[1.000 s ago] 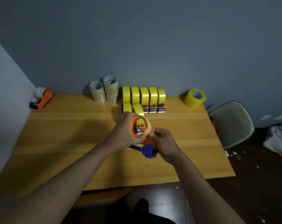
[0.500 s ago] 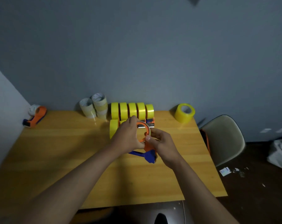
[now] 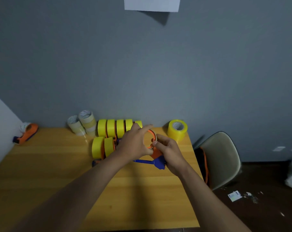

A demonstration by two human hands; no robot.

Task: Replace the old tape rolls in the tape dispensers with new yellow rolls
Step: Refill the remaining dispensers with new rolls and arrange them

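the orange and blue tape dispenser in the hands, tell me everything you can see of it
The orange and blue plastic tape dispenser is held above the wooden table. Its orange round hub ring points up and away; the blue handle juts out below. The left hand curls around the ring, and the right hand grips the body, thumb near the ring. Whether a roll sits on it cannot be told.

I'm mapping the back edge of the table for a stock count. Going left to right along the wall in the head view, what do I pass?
Orange tape dispenser → pale tape rolls → row of yellow rolls → single yellow roll lying on its side at the right corner.
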